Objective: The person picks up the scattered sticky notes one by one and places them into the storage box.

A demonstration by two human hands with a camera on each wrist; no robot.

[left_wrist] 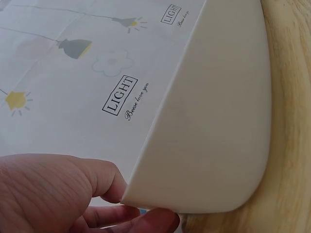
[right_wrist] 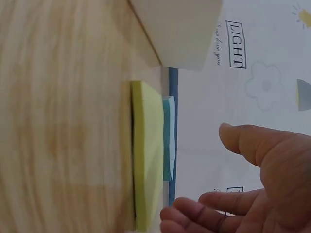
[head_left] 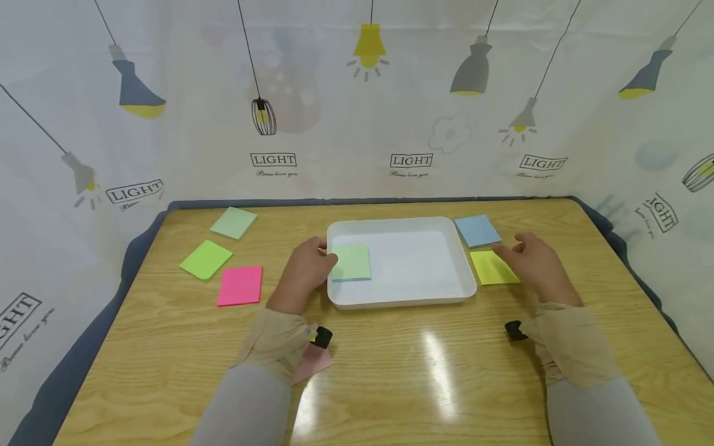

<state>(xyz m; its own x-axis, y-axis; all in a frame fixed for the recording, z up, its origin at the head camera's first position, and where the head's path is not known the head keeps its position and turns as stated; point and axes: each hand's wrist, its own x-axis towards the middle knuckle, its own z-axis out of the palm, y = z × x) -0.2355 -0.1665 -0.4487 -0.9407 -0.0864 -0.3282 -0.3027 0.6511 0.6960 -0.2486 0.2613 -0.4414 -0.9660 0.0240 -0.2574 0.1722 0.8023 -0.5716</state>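
Observation:
A white rectangular tray (head_left: 413, 266) lies on the table with a pale green sticky-note pad (head_left: 351, 262) inside its left end. My left hand (head_left: 307, 266) pinches the tray's left rim, thumb on top and fingertips against the outer wall (left_wrist: 218, 116). Over on the right, my right hand (head_left: 532, 263) hovers with relaxed, parted fingers, holding nothing. Below it is a yellow sticky-note pad (head_left: 493, 267), its thick edge visible in the right wrist view. A blue sticky-note pad (head_left: 478, 231) sits just behind the yellow one, beside the tray.
On the left of the wooden table (head_left: 401, 371) lie a mint pad (head_left: 233, 223), a lime green pad (head_left: 206, 259) and a hot pink pad (head_left: 240, 286). A dusty pink pad (head_left: 313, 363) is partly covered by my left wrist. A printed curtain (head_left: 346, 167) encloses the table's back and sides.

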